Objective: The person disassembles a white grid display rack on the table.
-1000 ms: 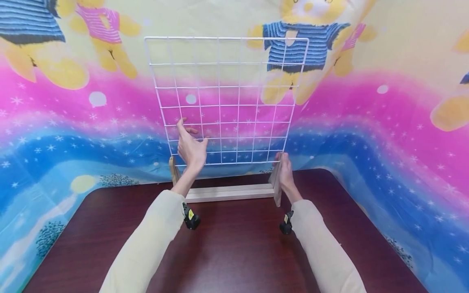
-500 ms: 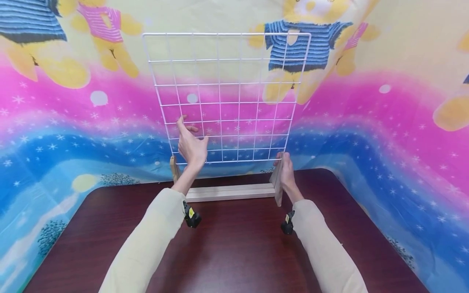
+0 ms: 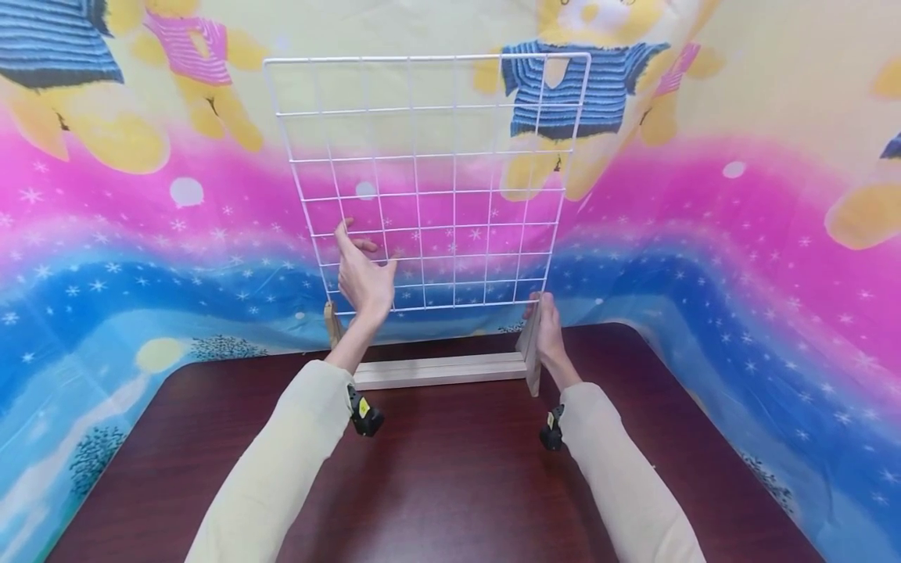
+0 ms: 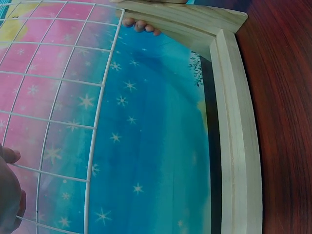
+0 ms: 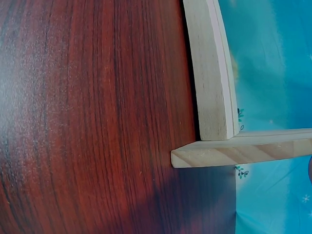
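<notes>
Wire grid (image 3: 454,192), its lower-left wires gripped by left hand (image 3: 366,277).
Right hand (image 3: 550,328) grips wooden stand (image 3: 443,371) near the surface's far edge (image 3: 612,330).

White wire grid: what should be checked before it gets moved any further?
1. Left hand holds the grid: ok.
2. Right hand holds the right wooden upright: ok, fingers curl round it.
3. Crossbar touches the right upright: ok.
4. Crossbar joins the left upright: cannot tell, the left arm hides that end.
5. Grid's bottom corners fixed to the uprights: cannot tell, they are near the tops.
6. One hand free: not ok, both are occupied.
</notes>
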The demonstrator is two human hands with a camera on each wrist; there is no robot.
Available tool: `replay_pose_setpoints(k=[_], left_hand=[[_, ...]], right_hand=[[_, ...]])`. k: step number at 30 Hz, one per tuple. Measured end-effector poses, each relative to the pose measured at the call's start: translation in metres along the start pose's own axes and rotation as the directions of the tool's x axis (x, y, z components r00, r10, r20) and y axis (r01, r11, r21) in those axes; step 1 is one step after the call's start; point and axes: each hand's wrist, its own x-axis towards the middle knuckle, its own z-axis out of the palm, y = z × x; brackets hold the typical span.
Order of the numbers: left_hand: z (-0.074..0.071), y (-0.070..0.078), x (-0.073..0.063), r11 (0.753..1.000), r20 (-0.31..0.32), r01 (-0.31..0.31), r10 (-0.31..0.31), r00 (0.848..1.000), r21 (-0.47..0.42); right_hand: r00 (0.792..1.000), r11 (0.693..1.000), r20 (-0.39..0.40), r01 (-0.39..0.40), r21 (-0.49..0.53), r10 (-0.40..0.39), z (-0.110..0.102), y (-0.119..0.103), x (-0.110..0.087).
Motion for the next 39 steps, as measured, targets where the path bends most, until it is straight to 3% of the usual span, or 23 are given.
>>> replay_pose_setpoints(k=[13, 27, 39], left_hand=[[-0.003, 0.004, 0.004, 1.0, -0.006, 0.006, -0.006, 1.0, 0.006], [-0.008, 0.01, 0.007, 0.999, -0.004, -0.034, 0.034, 0.999, -0.001], [-0.014, 0.009, 0.01, 0.993, 0.002, -0.121, 0.121, 0.993, 0.013]], right_hand=[[0.999, 0.999, -0.012, 0.031, 0.024, -0.031, 0.0, 0.002, 0.0], [1.0, 1.0, -0.009, 0.022, 0.014, -0.022, 0.0, -0.001, -0.002], [1.0, 1.0, -0.003, 0.003, 0.004, -0.003, 0.002, 0.001, -0.003]])
